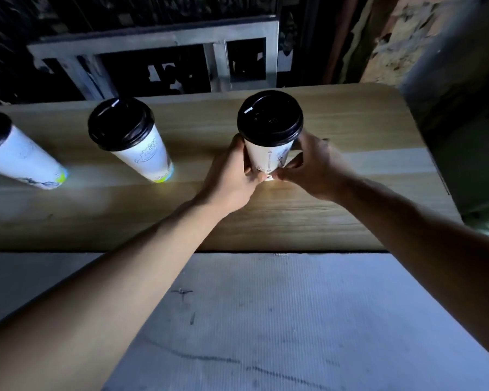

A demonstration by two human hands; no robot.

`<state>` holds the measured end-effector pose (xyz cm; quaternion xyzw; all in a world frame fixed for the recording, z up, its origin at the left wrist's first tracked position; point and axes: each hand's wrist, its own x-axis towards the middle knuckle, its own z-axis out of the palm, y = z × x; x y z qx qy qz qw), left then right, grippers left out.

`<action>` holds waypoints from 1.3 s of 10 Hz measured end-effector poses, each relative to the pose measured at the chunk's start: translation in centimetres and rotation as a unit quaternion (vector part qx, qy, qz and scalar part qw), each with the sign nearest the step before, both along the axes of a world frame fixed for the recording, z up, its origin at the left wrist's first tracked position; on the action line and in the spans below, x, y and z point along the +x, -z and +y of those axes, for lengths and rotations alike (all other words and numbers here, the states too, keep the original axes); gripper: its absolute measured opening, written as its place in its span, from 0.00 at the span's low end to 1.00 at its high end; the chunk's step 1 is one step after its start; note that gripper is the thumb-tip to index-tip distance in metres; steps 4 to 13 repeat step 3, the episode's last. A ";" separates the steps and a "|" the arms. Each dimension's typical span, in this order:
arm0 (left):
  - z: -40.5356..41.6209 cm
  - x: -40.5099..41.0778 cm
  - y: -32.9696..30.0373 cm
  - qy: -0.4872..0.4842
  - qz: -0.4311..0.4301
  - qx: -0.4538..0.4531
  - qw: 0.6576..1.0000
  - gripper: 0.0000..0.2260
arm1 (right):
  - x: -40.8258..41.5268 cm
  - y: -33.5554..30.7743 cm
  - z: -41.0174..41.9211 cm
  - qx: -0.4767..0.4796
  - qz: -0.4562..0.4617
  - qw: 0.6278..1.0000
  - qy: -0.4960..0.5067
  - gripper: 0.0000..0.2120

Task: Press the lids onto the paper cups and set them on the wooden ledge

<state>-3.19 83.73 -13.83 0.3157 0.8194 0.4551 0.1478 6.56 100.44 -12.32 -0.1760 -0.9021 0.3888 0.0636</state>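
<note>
A white paper cup with a black lid (pixel 268 128) stands on the wooden ledge (pixel 350 153), right of the middle. My left hand (pixel 232 176) wraps its left side and my right hand (pixel 311 167) wraps its right side, thumbs meeting near the cup's base. Two more white cups stand on the ledge to the left, both lidded in black: one (pixel 130 136) mid-left and one (pixel 14 153) cut off by the left edge of the frame.
A grey ribbed surface (pixel 266 320) lies below the ledge's front edge. Behind the ledge is a metal frame (pixel 158 49) against a dark background. A rough wall and a grey post (pixel 449 66) close off the right end.
</note>
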 end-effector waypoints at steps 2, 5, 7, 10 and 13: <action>0.1 -0.4 0.3 0.002 -0.016 -0.030 0.999 0.26 | -0.1 0.5 -0.5 -0.003 -0.010 1.000 0.002 0.26; -0.6 0.2 -0.4 -0.012 -0.010 -0.049 0.999 0.34 | 0.5 0.3 -1.2 -0.032 -0.046 0.998 0.040 0.38; -0.6 0.2 -0.4 -0.012 -0.010 -0.049 0.999 0.34 | 0.5 0.3 -1.2 -0.032 -0.046 0.998 0.040 0.38; -0.6 0.2 -0.4 -0.012 -0.010 -0.049 0.999 0.34 | 0.5 0.3 -1.2 -0.032 -0.046 0.998 0.040 0.38; -0.6 0.2 -0.4 -0.012 -0.010 -0.049 0.999 0.34 | 0.5 0.3 -1.2 -0.032 -0.046 0.998 0.040 0.38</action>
